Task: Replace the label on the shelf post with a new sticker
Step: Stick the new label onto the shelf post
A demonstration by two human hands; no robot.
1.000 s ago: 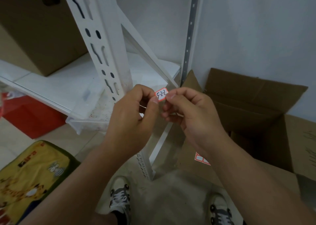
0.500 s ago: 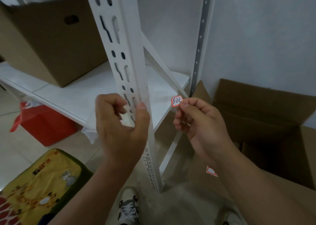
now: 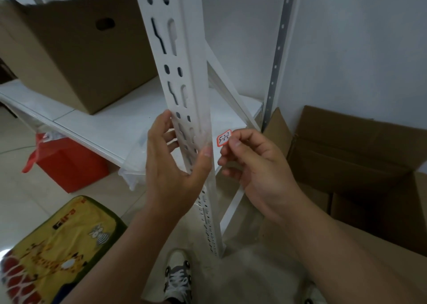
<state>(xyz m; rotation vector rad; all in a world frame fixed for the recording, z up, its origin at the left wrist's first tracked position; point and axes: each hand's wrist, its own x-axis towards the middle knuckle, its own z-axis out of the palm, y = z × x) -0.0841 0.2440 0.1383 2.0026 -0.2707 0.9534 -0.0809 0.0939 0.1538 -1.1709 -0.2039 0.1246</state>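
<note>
My left hand (image 3: 171,169) loosely cups the shelf post (image 3: 196,109), holding nothing; right fingers (image 3: 235,141) pinch the new sticker (image 3: 223,137), next pressed squarely on

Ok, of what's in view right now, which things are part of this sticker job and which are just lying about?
Part of the job:
- sticker marked 5-2-2, pinched in the right hand
- shelf post, white and slotted
- left hand, thumb on the post's edge, fingers behind it

Lying about:
- closed cardboard box on the shelf
- open cardboard box on the floor
- red bag under the shelf
- yellow cushion
</note>
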